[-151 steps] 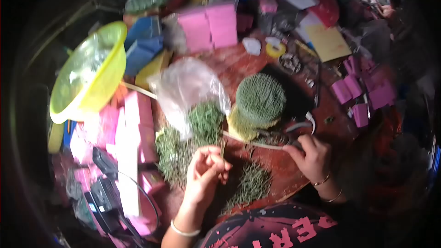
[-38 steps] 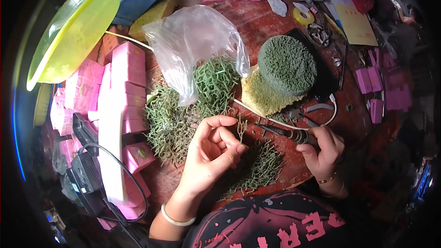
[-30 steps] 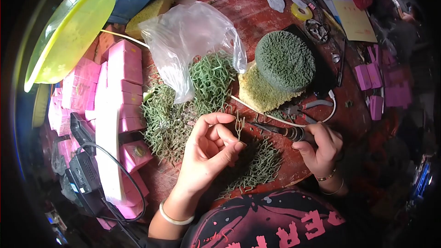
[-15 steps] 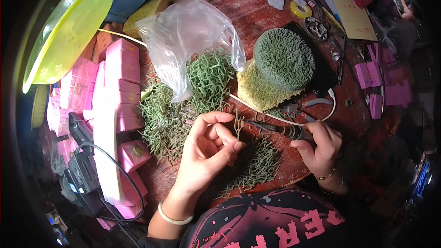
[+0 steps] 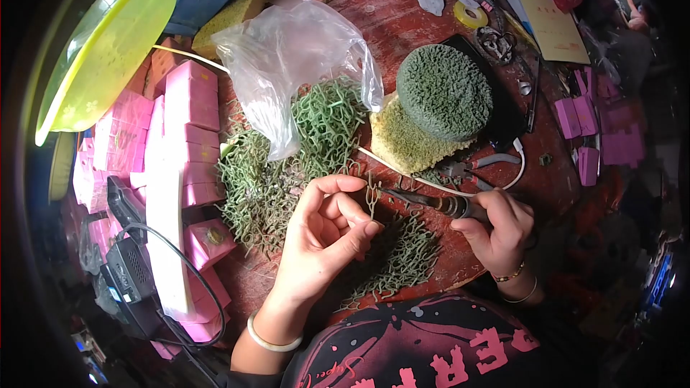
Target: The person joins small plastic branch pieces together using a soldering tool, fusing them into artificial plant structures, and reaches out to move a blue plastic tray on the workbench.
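Observation:
My left hand (image 5: pixel 327 233) pinches a small forked green piece (image 5: pixel 373 200) upright between thumb and finger. A dark pen-like tool (image 5: pixel 449 205) is gripped in my right hand (image 5: pixel 498 233), its thin tip pointing left, at or close to the forked piece. Under and beside my left hand lie a heap of green pieces (image 5: pixel 330 122), a duller heap (image 5: pixel 259 194) and a smaller pile (image 5: pixel 406 255). Beyond the tool a round green textured block (image 5: pixel 444 92) rests on a yellowish sponge-like pad (image 5: pixel 395 145).
A clear plastic bag (image 5: pixel 287 50) covers part of the heap. Pliers (image 5: pixel 492 161) and a white cable (image 5: pixel 519 172) lie behind the tool. Pink blocks (image 5: pixel 192 97), a black device (image 5: pixel 131 280) and a yellow-green basin (image 5: pixel 108 50) stand left; a tape roll (image 5: pixel 470 14) is at the back.
Since the oldest frame, the view has shifted and the tool has come up toward the forked piece. Over the last second its tip has moved slightly left, while my left hand keeps its pinch.

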